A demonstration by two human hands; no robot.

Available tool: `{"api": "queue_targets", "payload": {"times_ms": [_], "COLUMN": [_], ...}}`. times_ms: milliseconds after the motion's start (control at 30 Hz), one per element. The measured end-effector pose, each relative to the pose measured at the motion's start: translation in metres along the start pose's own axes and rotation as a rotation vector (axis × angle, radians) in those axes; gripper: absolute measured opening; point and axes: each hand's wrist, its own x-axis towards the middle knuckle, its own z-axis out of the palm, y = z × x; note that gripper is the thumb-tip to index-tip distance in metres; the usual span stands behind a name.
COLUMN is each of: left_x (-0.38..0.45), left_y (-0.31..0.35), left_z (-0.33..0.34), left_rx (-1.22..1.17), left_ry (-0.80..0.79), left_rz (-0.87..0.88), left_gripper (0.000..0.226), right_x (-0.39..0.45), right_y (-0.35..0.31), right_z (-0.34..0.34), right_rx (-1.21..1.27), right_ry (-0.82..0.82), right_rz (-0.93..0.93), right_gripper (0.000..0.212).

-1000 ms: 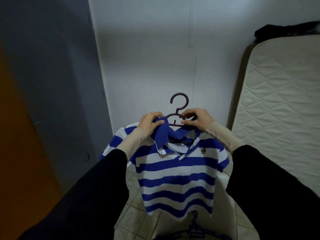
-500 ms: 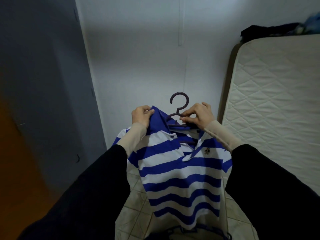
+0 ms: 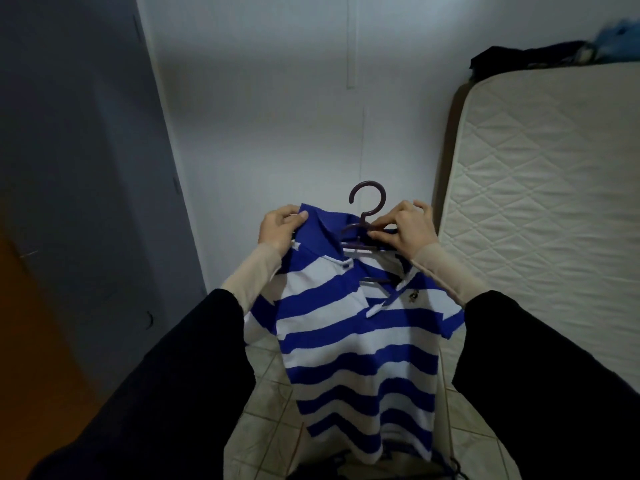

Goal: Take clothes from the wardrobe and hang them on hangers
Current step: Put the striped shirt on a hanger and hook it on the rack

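A person is holding up a blue-and-white striped polo shirt [image 3: 353,344] on a dark purple plastic hanger [image 3: 363,223]. The left hand [image 3: 280,228] is pinching the blue collar; the right hand [image 3: 407,230] is gripping the hanger's neck. An upright quilted mattress [image 3: 554,209] is leaning at the right.

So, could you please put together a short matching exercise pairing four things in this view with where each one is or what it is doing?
Things:
1. left hand
2. right hand
3. hanger hook
4. mattress

States or places:
A. stands on edge against the wall at the right
B. pinches the blue collar
C. sticks up above the shirt's neck
D. pinches the hanger at its neck

Pairs: 1-B, 2-D, 3-C, 4-A. The striped shirt hangs below both hands.
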Motion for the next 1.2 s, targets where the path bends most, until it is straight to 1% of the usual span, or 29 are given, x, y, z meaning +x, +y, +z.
{"api": "queue_targets", "payload": {"times_ms": [67,133,167,233,300,367,433,533,700,800,900,967,1033,1100,1200], "left_x": [-0.001,-0.003,-0.005,-0.011,-0.016,-0.021,-0.023,-0.025,-0.025,-0.022,-0.016,-0.012,-0.008,-0.008,-0.011], "left_y": [-0.002,-0.006,-0.009,-0.017,-0.026,-0.033,-0.039,-0.049,-0.065,-0.068,-0.072,-0.074,-0.080,-0.086,-0.101], "left_z": [-0.002,-0.001,0.000,0.004,0.011,0.018,0.023,0.029,0.033,0.030,0.025,0.020,0.016,0.012,0.009], "left_rx": [-0.023,0.032,0.082,0.264,0.425,0.493,0.527,0.565,0.502,0.466,0.434,0.427,0.417,0.396,0.359], "left_ry": [-0.147,-0.218,-0.246,-0.296,-0.289,-0.238,-0.195,-0.169,-0.154,-0.181,-0.204,-0.220,-0.241,-0.258,-0.288], "left_rz": [-0.006,-0.012,-0.006,0.045,0.113,0.142,0.149,0.168,0.165,0.153,0.113,0.091,0.069,0.031,-0.036], "left_gripper": [0.009,0.008,0.010,0.020,0.029,0.032,0.031,0.022,0.015,0.016,0.018,0.019,0.020,0.020,0.017], "right_x": [0.000,0.001,0.002,0.002,0.002,0.001,-0.003,-0.009,-0.020,-0.026,-0.035,-0.042,-0.049,-0.055,-0.061], "right_y": [0.002,0.003,0.004,0.003,0.002,0.000,-0.003,-0.003,0.003,0.007,0.013,0.016,0.019,0.022,0.024], "right_z": [0.003,0.008,0.011,0.016,0.021,0.025,0.029,0.037,0.048,0.052,0.057,0.063,0.070,0.077,0.089], "right_rx": [-0.006,0.046,0.099,0.194,0.223,0.270,0.318,0.336,0.322,0.378,0.541,0.679,0.754,0.763,0.768], "right_ry": [0.032,0.042,0.042,0.016,-0.015,-0.014,-0.004,-0.014,-0.027,-0.045,-0.151,-0.254,-0.351,-0.414,-0.434], "right_rz": [0.023,0.046,0.058,0.089,0.107,0.124,0.145,0.162,0.159,0.163,0.249,0.322,0.366,0.374,0.357], "right_gripper": [0.026,0.025,0.025,0.024,0.024,0.023,0.021,0.020,0.018,0.027,0.038,0.042,0.044,0.044,0.034]}}
